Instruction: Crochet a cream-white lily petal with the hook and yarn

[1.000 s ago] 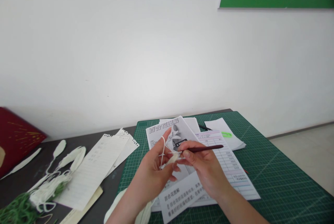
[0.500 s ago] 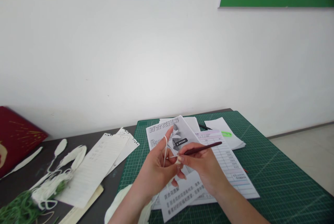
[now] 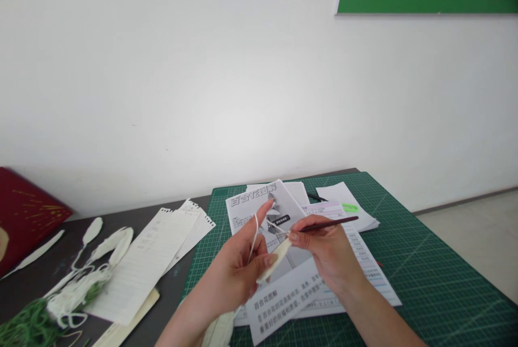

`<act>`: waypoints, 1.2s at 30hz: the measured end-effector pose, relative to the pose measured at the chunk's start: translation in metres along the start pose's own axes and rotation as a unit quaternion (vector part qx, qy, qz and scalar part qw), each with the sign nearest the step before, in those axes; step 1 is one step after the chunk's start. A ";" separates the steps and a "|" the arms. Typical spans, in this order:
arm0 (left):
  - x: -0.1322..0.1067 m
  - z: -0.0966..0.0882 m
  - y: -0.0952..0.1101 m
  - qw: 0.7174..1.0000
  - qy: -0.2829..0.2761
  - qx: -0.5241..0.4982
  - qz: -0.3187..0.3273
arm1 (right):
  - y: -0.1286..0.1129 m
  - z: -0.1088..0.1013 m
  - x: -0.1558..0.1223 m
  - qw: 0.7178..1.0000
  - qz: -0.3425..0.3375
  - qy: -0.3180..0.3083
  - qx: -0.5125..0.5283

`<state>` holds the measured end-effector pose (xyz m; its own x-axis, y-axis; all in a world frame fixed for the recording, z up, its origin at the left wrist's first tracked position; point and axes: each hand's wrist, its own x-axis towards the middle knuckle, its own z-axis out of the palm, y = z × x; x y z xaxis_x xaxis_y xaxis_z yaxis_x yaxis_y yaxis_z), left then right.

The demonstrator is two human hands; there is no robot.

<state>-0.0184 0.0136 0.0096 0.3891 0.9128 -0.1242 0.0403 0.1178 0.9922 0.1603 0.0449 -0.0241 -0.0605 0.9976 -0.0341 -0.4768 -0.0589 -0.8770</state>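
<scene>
My left hand (image 3: 238,263) pinches a small cream crocheted piece (image 3: 276,258) between thumb and fingers, with white yarn (image 3: 254,236) looped over its raised forefinger. My right hand (image 3: 329,255) grips a dark red crochet hook (image 3: 329,223), its tip at the top end of the crocheted piece. Both hands hover over printed instruction sheets (image 3: 279,296) lying on a green cutting mat (image 3: 421,277).
Lined paper sheets (image 3: 149,260) lie left of the mat on a dark table (image 3: 24,282). Several finished white crocheted petals and a tangle of white and green yarn (image 3: 60,298) lie at far left beside a red box (image 3: 24,212). A white wall rises behind.
My right hand has drawn the hook up and to the right, pulling the crocheted piece out longer from my left fingers. The left hand has barely moved.
</scene>
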 end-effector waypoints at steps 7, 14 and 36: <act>-0.003 -0.005 -0.005 0.996 -0.072 0.004 0.053 | -0.003 -0.001 -0.001 1.000 0.017 -0.001 0.024; -0.004 -0.004 -0.007 0.989 -0.104 -0.051 0.089 | -0.006 0.000 -0.001 0.999 0.030 -0.006 0.038; -0.003 -0.081 0.015 0.947 0.222 -0.229 0.045 | -0.010 -0.004 -0.005 0.991 0.082 -0.098 -0.026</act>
<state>-0.0931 0.0440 0.0243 -0.0578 0.9896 -0.1318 -0.4173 0.0960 0.9037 0.1689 0.0408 -0.0171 -0.3056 0.9479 -0.0897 -0.4005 -0.2134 -0.8911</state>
